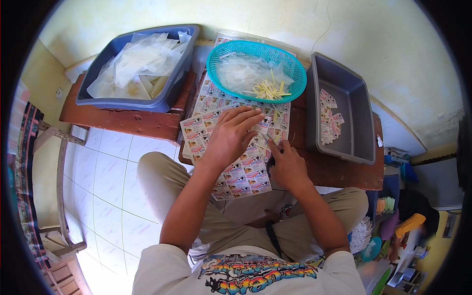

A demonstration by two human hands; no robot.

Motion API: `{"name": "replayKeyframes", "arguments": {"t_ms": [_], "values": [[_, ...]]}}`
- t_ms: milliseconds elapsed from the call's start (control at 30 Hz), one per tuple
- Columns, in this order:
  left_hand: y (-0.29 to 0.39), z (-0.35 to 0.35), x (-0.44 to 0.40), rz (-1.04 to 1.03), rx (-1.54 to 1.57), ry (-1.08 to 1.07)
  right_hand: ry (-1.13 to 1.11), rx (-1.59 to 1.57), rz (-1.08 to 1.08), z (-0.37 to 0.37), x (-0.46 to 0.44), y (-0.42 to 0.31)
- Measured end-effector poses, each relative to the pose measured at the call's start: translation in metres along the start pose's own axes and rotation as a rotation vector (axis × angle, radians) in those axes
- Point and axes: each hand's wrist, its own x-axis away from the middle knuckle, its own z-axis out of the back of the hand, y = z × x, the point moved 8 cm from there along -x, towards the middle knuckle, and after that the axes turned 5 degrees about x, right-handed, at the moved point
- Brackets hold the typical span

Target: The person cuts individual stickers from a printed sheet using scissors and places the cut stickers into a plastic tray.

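A sheet of printed labels (236, 179) lies over the near edge of the bench and hangs above my lap. My left hand (231, 132) rests on its upper part, fingers curved over the paper and thumb apart, holding it. My right hand (289, 164) is at the sheet's right edge, closed around dark-handled scissors (270, 166); most of them is hidden under the fingers. Small label pieces (261, 141) lie between the two hands. More printed sheets (209, 96) lie flat beneath, on the bench.
Behind my hands stands a turquoise basket (214, 81) with clear plastic bags and thin yellow strips. A grey tub (351, 105) at right holds cut labels (329, 115). A blue-grey tub (169, 91) of plastic bags is at left. Another person (413, 216) works at lower right.
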Motion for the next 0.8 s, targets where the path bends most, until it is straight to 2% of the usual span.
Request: {"name": "replayKeyframes", "arguments": {"t_ms": [167, 233, 467, 633, 767, 800], "values": [[0.002, 0.002, 0.000, -0.009, 0.031, -0.016, 0.034, -0.038, 0.033, 0.020, 0.001, -0.001], [0.003, -0.001, 0.000, 0.004, 0.037, -0.058, 0.094, -0.287, 0.030, 0.036, -0.002, 0.006], [0.016, 0.001, -0.014, -0.020, 0.101, -0.165, 0.326, -0.681, 0.059, 0.093, -0.020, 0.020], [0.032, 0.004, -0.033, -0.081, 0.242, -0.295, 0.115, -0.891, 0.003, 0.088, -0.035, 0.026], [0.038, 0.005, -0.044, -0.135, 0.224, -0.329, 0.183, -0.999, 0.008, 0.076, -0.043, 0.039], [0.041, 0.010, -0.048, -0.137, 0.191, -0.275, 0.182, -1.132, -0.014, 0.070, -0.045, 0.041]]}}
